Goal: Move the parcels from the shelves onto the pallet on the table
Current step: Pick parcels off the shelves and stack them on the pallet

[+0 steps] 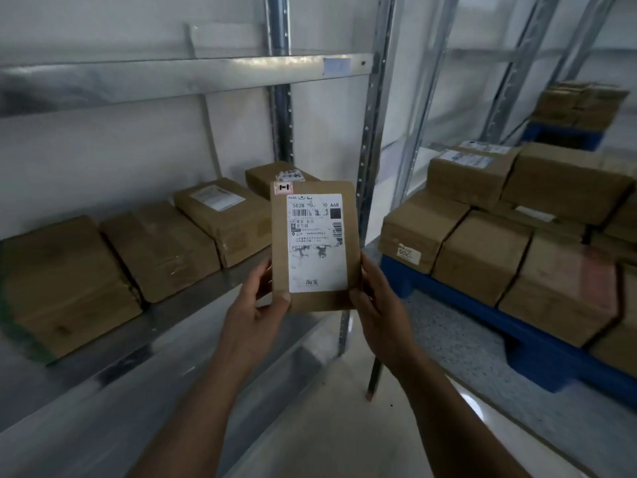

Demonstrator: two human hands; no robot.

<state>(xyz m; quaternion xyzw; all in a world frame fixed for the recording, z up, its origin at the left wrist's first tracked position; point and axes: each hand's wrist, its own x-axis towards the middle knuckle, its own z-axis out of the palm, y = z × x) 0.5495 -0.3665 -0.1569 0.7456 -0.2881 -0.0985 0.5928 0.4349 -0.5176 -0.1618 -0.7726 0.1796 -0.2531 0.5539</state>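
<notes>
Holding a flat brown parcel (315, 246) upright at the middle of the head view, both hands clamp its lower end between them. The left hand (253, 313) grips the bottom-left corner, its thumb (281, 300) pressed flat on the front face and the other fingers curled round behind. The right hand (377, 305) holds the lower right edge, its fingers wrapped round that edge and out of sight behind the cardboard. A white shipping label (317, 243) with a barcode covers most of the parcel's front, its lower part scuffed, and a small red-and-white sticker (283, 188) sits at the top-left corner.

At 9 o'clock from the held parcel, a metal shelf (193, 294) carries a row of brown parcels (162, 250) lying side by side, touching or nearly so; one with a white label on top (220, 219) lies nearest, and one more parcel (272, 175) shows at 12 o'clock, just behind the held one's top edge. An upper shelf beam (172, 77) runs across at 11 o'clock.

At 3 o'clock, a blue pallet (537, 343) rests on a speckled grey table (458, 346), already loaded with stacked cardboard parcels (482, 257) in at least two layers. At 1 o'clock, far back, another stack of boxes (582, 105) sits on a second blue pallet (562, 136), blurred. The held parcel is in the air between shelf and pallet, touching neither.
</notes>
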